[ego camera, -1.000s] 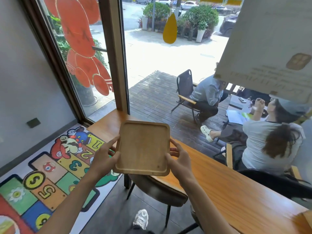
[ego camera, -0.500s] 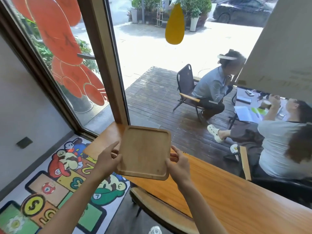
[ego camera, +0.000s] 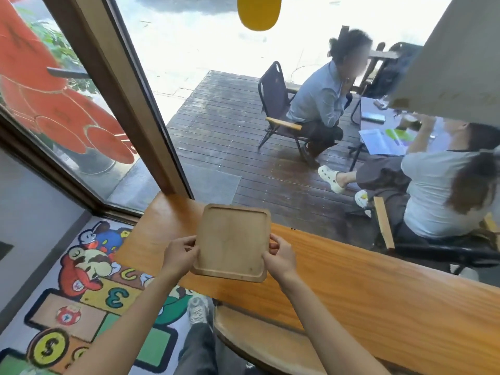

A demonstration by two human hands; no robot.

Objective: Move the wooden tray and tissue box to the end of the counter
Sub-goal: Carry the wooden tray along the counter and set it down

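A square wooden tray (ego camera: pixel 232 241) with a raised rim is held flat over the left end of the orange-brown wooden counter (ego camera: pixel 365 290). My left hand (ego camera: pixel 180 254) grips the tray's left edge and my right hand (ego camera: pixel 280 257) grips its right edge. The tray is empty. I cannot tell whether its underside touches the counter. The tissue box is not in view.
The counter runs along a large window (ego camera: pixel 216 117) and ends at the window frame post (ego camera: pixel 130 98). A wooden stool seat (ego camera: pixel 259 339) stands below the counter. A colourful number mat (ego camera: pixel 89 299) covers the floor at left. Two people sit outside on the deck.
Both hands have carried the tray forward along the counter toward its left end by the window post. The view has tilted down and closer to the counter.
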